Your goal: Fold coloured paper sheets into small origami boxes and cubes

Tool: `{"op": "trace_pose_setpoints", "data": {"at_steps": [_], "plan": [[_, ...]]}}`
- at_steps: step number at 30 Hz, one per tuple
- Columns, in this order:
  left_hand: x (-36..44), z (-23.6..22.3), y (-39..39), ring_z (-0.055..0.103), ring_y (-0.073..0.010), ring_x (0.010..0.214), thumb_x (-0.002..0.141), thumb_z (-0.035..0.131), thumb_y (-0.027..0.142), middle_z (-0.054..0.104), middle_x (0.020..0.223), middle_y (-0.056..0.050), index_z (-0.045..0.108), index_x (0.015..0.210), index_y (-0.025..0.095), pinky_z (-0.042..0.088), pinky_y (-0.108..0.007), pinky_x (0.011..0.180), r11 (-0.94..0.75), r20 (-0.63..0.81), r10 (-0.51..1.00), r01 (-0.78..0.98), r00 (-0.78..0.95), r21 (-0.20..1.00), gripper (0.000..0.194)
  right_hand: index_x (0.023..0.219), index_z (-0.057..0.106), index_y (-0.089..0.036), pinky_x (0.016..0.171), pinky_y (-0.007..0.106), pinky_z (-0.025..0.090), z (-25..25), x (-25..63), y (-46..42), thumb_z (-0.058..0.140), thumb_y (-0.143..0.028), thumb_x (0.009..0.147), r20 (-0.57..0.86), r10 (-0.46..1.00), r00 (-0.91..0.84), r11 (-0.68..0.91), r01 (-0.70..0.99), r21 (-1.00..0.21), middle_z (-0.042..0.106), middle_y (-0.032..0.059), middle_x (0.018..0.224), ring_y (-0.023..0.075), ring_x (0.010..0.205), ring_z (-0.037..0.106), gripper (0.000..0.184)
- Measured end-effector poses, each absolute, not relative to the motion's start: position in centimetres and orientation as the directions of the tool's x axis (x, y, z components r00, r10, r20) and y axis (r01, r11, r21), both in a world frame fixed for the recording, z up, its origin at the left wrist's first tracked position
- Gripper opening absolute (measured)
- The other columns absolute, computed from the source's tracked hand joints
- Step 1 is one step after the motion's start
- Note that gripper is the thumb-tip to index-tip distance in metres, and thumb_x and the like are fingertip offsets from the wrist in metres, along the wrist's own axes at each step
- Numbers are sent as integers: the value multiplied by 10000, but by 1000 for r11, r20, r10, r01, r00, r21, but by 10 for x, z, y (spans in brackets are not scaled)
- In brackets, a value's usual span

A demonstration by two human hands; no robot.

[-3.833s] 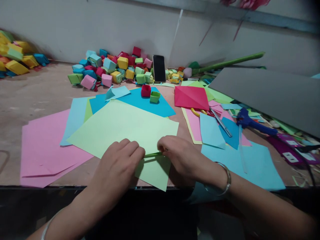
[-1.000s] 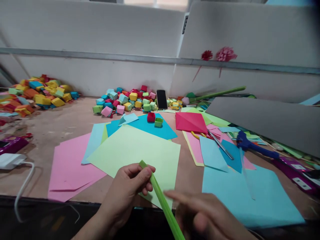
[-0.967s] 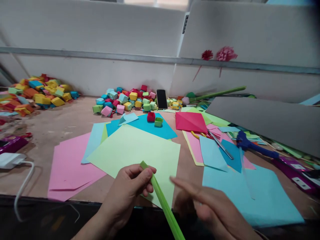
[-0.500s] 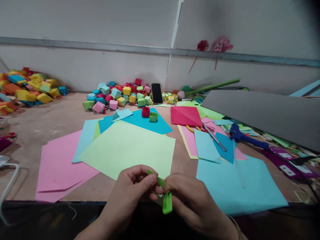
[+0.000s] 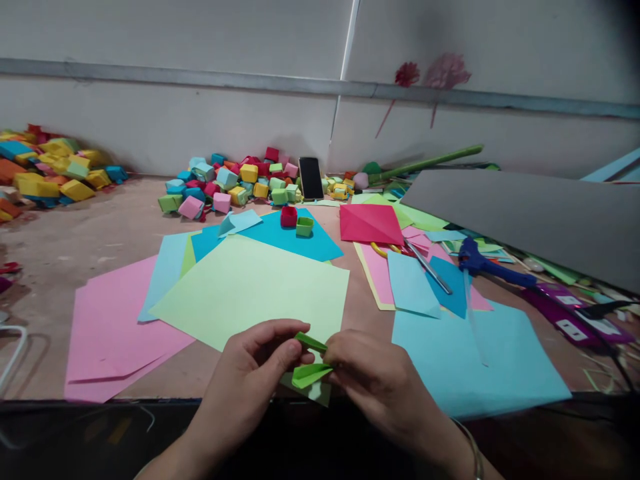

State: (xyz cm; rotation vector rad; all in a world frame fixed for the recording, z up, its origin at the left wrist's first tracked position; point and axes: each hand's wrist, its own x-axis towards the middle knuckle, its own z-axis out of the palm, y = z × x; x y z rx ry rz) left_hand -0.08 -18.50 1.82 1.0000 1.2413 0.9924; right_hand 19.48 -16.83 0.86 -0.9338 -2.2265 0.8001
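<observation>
A folded green paper strip (image 5: pixel 311 375) is bent double between my two hands, above the front edge of the table. My left hand (image 5: pixel 260 360) pinches one end of it between thumb and fingers. At the bend, my right hand (image 5: pixel 373 370) grips the strip with curled fingers, which hide part of it. Under and beyond the hands lies a large pale green sheet (image 5: pixel 260 287). Two small open paper boxes, one red (image 5: pixel 289 217) and one green (image 5: pixel 305 227), sit on a blue sheet (image 5: pixel 323 243) behind it.
Pink sheets (image 5: pixel 120 333) lie left, a light blue sheet (image 5: pixel 480 367) right. A blue glue gun (image 5: pixel 495 263), a pen (image 5: pixel 427 267) and a purple power strip (image 5: pixel 570 317) are on the right. Folded paper boxes (image 5: pixel 227 179) and a phone (image 5: pixel 311 179) stand against the wall.
The green strip went from the sheet into my left hand and hung long toward me. My right hand then took it and folded it back; the loose end now points left.
</observation>
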Motion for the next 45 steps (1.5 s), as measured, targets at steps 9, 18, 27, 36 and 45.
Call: {"op": "trace_pose_setpoints", "data": {"at_steps": [9,18,27,36,45], "plan": [[-5,21,-191,672,-201,775,805,644,313,724,844,-40,724,880,202,559,-300,698,181,-184,981,54,66,982,156,745,523,-180,598,249,409,11,191,-169,456,-115,868,310,822,-478,535,459,-709,624,35,755,131,657,533,154],[-3,20,-194,690,-176,732,705,728,217,734,813,-21,720,872,215,561,-237,654,155,-160,984,68,79,986,167,744,543,-182,593,250,414,10,192,-170,505,-132,844,276,853,-442,489,494,-719,632,29,743,128,642,537,118],[-1,20,-198,646,-133,620,750,723,310,683,663,4,711,729,203,558,-196,569,184,-181,980,28,-80,983,110,860,586,-189,577,234,449,11,189,-170,659,-194,787,97,927,-363,250,403,-880,611,-10,735,113,640,553,103],[-2,11,-200,682,-165,615,651,806,361,705,657,-10,681,760,173,595,-264,614,291,-320,941,-214,-112,932,251,775,674,-149,531,234,479,15,186,-171,711,-291,740,-54,954,-294,-2,174,-985,652,23,690,123,592,585,151],[-17,2,-202,580,-140,537,799,602,475,627,600,12,620,697,235,469,-205,536,-116,90,993,529,75,841,261,722,683,-155,530,202,401,17,191,-172,749,-265,717,129,936,-326,228,287,-931,621,-4,631,91,567,528,128]]}}
